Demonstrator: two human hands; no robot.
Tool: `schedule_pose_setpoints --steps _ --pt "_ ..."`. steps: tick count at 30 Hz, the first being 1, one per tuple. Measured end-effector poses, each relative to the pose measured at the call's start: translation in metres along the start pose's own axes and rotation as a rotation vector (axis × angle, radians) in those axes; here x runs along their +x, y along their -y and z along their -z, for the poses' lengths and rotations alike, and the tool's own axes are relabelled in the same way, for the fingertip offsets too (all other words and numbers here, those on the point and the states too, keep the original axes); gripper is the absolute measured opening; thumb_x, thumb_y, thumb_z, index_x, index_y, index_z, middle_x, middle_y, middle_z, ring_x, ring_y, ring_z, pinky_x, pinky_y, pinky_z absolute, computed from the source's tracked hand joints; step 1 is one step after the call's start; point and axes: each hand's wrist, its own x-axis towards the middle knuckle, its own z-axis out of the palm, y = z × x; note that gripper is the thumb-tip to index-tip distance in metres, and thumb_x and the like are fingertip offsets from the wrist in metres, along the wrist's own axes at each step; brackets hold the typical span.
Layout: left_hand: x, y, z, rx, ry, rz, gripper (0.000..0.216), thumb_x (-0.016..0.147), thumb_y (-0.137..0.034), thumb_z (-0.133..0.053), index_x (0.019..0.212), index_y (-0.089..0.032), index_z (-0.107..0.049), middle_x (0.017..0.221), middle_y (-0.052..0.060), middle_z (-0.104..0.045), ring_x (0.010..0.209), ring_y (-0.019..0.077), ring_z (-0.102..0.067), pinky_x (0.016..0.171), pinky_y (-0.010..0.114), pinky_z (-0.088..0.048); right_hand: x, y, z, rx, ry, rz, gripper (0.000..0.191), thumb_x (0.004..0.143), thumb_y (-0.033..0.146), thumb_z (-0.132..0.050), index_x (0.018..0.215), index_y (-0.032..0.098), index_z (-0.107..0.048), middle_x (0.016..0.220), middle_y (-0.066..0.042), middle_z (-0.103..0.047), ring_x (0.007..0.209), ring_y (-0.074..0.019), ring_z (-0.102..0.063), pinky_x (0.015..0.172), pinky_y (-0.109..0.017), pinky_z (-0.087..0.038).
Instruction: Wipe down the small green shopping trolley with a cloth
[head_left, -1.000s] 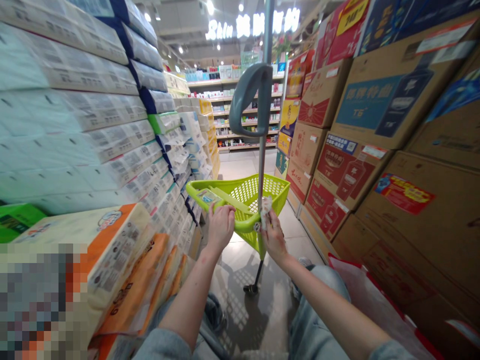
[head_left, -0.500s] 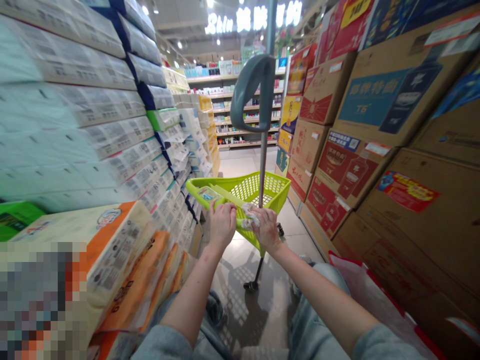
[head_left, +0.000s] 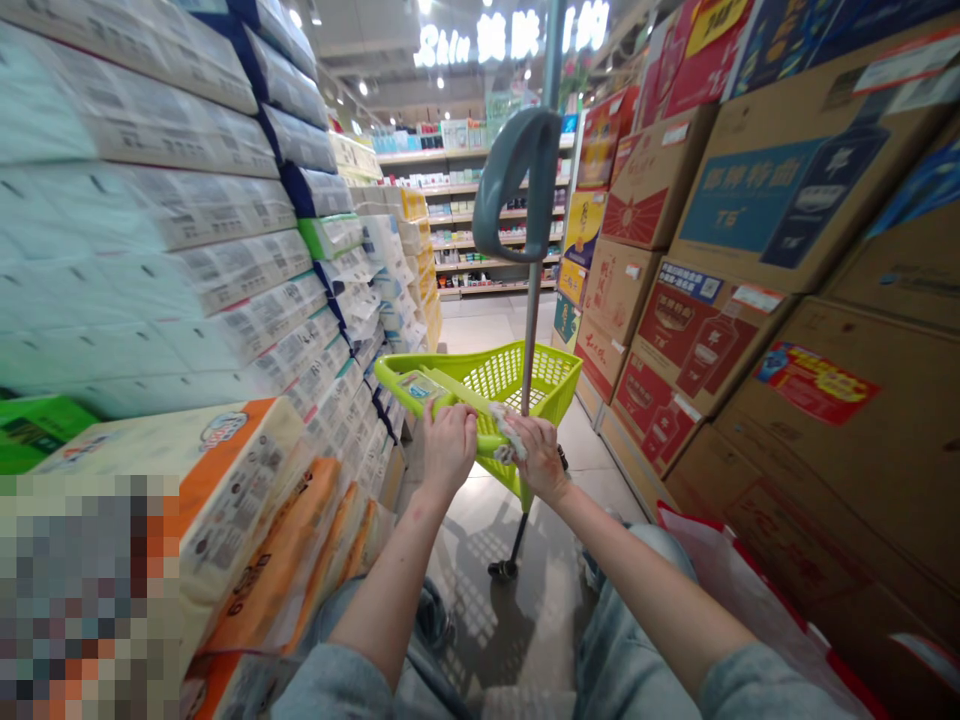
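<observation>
In front of me stands a lime-green shopping cart point(head_left: 559, 385) with a perforated basket, a grey pole point(head_left: 529, 340) and a grey loop handle point(head_left: 484, 200). My left hand point(head_left: 450, 450) is closed around the green rim at the near side, beside a small label point(head_left: 420, 387). A crumpled whitish cloth point(head_left: 510, 435) is pressed against the same rim under the fingers of my right hand point(head_left: 541, 458). Part of the cloth is hidden beneath those fingers. The two hands are a short way apart.
Wrapped tissue packs point(head_left: 225, 270) are piled high on the left, with orange-and-cream packs point(head_left: 247, 450) nearer. Cardboard cartons point(head_left: 750, 190) are stacked on the right. A red-edged bag point(head_left: 750, 590) lies low at right. Stocked shelves point(head_left: 495, 185) stand across the far end.
My right hand and the cloth have shifted slightly to the right along the rim. My left hand keeps its grip. The view has turned a little, so the pole appears farther right.
</observation>
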Motion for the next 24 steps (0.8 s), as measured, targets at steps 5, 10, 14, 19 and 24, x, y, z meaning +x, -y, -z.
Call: schedule_pose_setpoints --steps 5,10,14,19,24 --pt "0.000 -0.005 -0.002 0.021 0.001 -0.002 0.025 0.093 -0.023 -0.031 0.087 -0.020 -0.054 0.083 0.002 -0.064 0.087 0.0185 -0.056 0.110 0.046 -0.019 0.010 -0.008 0.001 0.007 -0.003 -0.015 0.028 0.091 0.032 -0.040 0.110 0.025 -0.059 0.110 -0.006 -0.064 0.099 -0.0228 -0.050 0.090 -0.041 -0.037" --pt "0.000 -0.010 -0.005 0.044 -0.007 -0.011 0.024 0.093 -0.023 -0.032 0.086 -0.020 -0.054 0.083 0.002 -0.064 0.087 0.0188 -0.056 0.110 0.046 -0.018 0.020 -0.008 0.005 0.041 -0.074 -0.071 0.029 0.093 0.028 -0.035 0.103 0.020 -0.061 0.095 -0.007 -0.065 0.092 -0.0230 -0.050 0.085 -0.039 -0.038" --pt "-0.001 -0.017 -0.008 0.079 -0.015 0.013 0.023 0.092 -0.023 -0.033 0.086 -0.020 -0.055 0.082 0.002 -0.064 0.087 0.0190 -0.057 0.109 0.046 -0.018 0.022 -0.002 0.016 0.031 -0.059 -0.091 0.026 0.093 0.027 -0.038 0.102 0.019 -0.060 0.093 -0.007 -0.066 0.090 -0.0224 -0.051 0.085 -0.038 -0.039" --pt "-0.003 -0.027 -0.010 0.112 -0.040 0.040 0.022 0.092 -0.023 -0.034 0.088 -0.020 -0.055 0.082 0.002 -0.064 0.086 0.0193 -0.057 0.110 0.046 -0.018 0.016 0.011 0.027 0.120 -0.046 -0.097 0.028 0.093 0.023 -0.037 0.115 0.020 -0.054 0.114 -0.007 -0.063 0.108 -0.0208 -0.051 0.095 -0.040 -0.040" --pt "-0.004 -0.033 -0.010 0.116 -0.060 0.051 0.020 0.092 -0.023 -0.035 0.088 -0.019 -0.054 0.083 0.003 -0.064 0.086 0.0195 -0.057 0.110 0.046 -0.017 0.013 0.021 0.028 0.187 -0.063 -0.113 0.028 0.093 0.024 -0.035 0.114 0.021 -0.054 0.114 -0.008 -0.061 0.113 -0.0207 -0.051 0.098 -0.042 -0.040"
